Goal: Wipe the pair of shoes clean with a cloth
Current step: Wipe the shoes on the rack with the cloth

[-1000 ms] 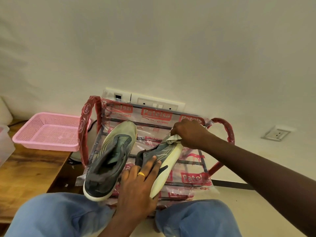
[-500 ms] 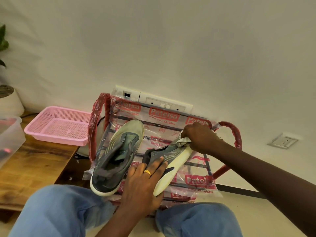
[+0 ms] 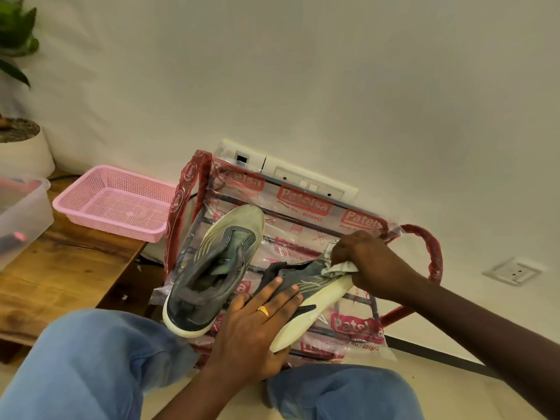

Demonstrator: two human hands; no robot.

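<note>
Grey tilted shoe (image 3: 312, 283): lies on its side on the plastic-wrapped frame (image 3: 303, 204), cream sole facing the right, toe pointing away from the person.
Upright shoe (image 3: 218, 262): stands on its sole on the same frame, just beside the tilted shoe on its left, with a grey upper and a pale toe with yellow stripes.
Cloth (image 3: 339, 268): pale and crumpled, pressed against the toe end of the tilted shoe.
Left hand (image 3: 257, 322): laid flat over the heel end of the tilted shoe, fingers straight and spread on the upper, not curled; a gold ring shows on one finger.
Right hand (image 3: 369, 262): fingers curled round the cloth, holding it onto the shoe's toe.
Plastic-wrapped frame: red tubing under clear film printed with red "Patelsa" labels, standing against the wall between the person's knees and the wall.
Jeans (image 3: 91, 365): blue, both knees in the foreground.
Pink basket (image 3: 115, 204): on the wooden table (image 3: 60, 268), left of the frame.
Clear container (image 3: 21, 213): at the left edge of the table.
Potted plant (image 3: 21, 147): white pot behind the container.
Wall sockets (image 3: 309, 183): white plate behind the frame.
</note>
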